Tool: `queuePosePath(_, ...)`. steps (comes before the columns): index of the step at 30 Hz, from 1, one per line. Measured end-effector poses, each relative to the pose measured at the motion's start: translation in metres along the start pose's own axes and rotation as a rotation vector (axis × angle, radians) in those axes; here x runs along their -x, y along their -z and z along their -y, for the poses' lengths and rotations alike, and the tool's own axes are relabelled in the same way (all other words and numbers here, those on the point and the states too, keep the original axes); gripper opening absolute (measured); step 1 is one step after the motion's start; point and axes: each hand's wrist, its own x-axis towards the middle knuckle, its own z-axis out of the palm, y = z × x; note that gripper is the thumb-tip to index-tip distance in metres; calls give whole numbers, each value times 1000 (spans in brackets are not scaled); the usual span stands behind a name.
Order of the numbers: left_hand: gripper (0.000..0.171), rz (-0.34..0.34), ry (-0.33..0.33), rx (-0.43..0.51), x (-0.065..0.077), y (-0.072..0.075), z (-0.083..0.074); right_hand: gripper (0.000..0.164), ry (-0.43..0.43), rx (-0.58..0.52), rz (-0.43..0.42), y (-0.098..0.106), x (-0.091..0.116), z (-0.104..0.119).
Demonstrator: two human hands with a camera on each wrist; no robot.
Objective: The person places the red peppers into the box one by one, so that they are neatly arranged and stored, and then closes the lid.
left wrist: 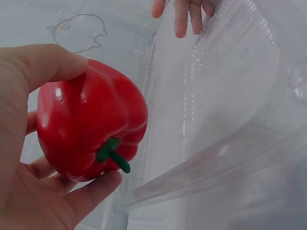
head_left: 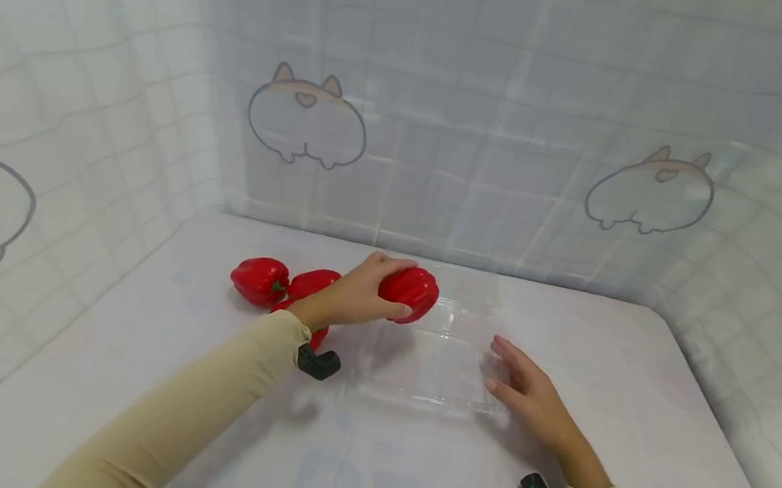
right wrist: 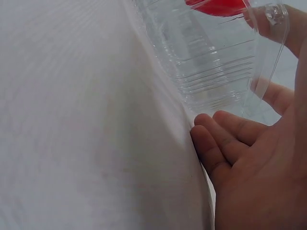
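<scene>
My left hand [head_left: 359, 293] grips a red bell pepper [head_left: 415, 295] with the thumb on one side and the fingers on the other. In the left wrist view the pepper's green stem [left wrist: 113, 154] points down and to the right. The pepper is held over the left part of a clear plastic box [head_left: 417, 397], whose ridged side wall shows in the right wrist view. My right hand [head_left: 534, 394] is at the right side of this box, fingers loosely extended, fingertips right at its wall [right wrist: 216, 79].
Left of the box lie more red bell peppers: one at the far left [head_left: 260, 281], another beside it [head_left: 313, 281] and a third partly hidden behind my left wrist [head_left: 319, 338]. A white cloth covers the table [head_left: 251, 468]. Pale curtains [head_left: 428, 199] with animal drawings surround it.
</scene>
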Motion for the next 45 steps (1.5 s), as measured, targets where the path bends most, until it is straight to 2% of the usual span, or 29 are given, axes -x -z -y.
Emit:
queuePosePath(6, 84, 51, -1, -17, -2, -1, -1, 71, 6, -12, 12, 1, 3, -1)
queuePosePath(15, 75, 115, -75, -170, -5, -1, -5, 71, -25, 2, 8, 0, -1, 2)
queuePosePath(25, 73, 198, -87, -262, -6, -3, -11, 71, -38, -10, 9, -1, -2, 2)
queuePosePath(33, 74, 229, -71, -216, -6, -7, -15, 70, -29, -18, 13, -2, -1, 1)
queuePosePath(45, 77, 239, -42, -270, -9, -12, -12, 70, -45, -19, 8, -3, -1, 0)
